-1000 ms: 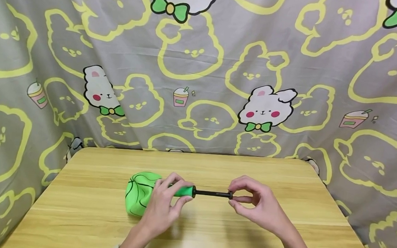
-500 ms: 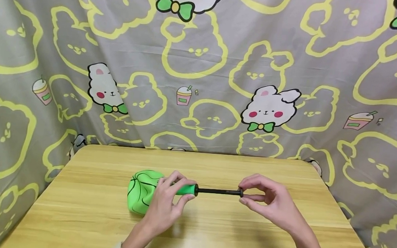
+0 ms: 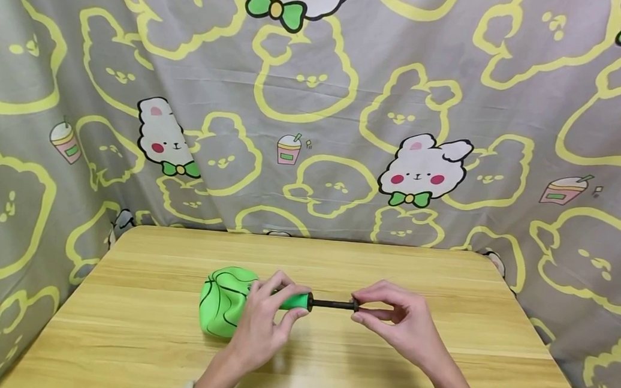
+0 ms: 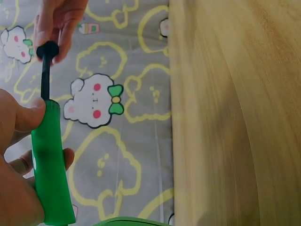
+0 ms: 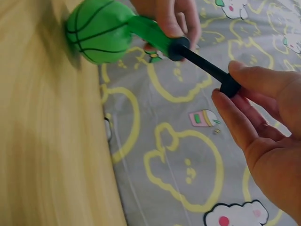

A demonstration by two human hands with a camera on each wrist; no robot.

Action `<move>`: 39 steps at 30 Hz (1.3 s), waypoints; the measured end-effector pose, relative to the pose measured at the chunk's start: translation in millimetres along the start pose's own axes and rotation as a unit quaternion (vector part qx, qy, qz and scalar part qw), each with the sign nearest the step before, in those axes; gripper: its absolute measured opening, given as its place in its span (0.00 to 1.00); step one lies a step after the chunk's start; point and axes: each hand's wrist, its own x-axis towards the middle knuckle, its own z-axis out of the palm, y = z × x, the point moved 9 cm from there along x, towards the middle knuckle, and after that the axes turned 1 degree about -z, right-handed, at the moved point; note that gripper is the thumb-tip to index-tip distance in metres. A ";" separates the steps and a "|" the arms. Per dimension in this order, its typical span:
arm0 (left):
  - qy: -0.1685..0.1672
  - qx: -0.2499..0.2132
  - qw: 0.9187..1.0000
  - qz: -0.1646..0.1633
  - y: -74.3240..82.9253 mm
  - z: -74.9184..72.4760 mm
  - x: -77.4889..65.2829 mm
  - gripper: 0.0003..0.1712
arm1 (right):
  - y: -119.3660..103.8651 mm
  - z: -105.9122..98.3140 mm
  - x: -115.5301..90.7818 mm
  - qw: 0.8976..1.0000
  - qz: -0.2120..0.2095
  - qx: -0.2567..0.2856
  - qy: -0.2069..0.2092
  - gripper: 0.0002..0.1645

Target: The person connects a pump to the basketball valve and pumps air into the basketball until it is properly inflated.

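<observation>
Head view: bright, fairly sharp; I log soft glare on the desk (image 3: 496, 315), between and below left grip (image 3: 264, 320) and right grip (image 3: 405, 321), faint shadows under both. Both wrist views: dimmer, softer.

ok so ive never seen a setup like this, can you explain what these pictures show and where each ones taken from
There's no machine here, just a person's two bare hands. The wide view comes from a camera worn on the head; the other two come from cameras on the wrists. The left hand grips the green barrel of what looks like a hand pump; the right hand pinches the black knob ending its rod. At the pump's other end is a dented green ball, apparently resting on the wooden table. Patterned cloth hangs behind.
</observation>
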 end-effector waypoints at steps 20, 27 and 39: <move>-0.029 0.019 0.999 0.018 9.1 11.7 -1.8 0.16 | 28.2 34.2 -5.4 0.999 0.027 -0.007 0.024 0.15; -0.031 0.023 0.999 0.025 7.0 10.6 -3.0 0.15 | 24.3 32.7 -5.1 0.998 0.054 -0.028 0.012 0.15; -0.027 0.006 1.000 0.005 -0.6 4.5 -1.9 0.14 | 11.1 4.6 -5.9 0.994 0.091 -0.059 -0.021 0.16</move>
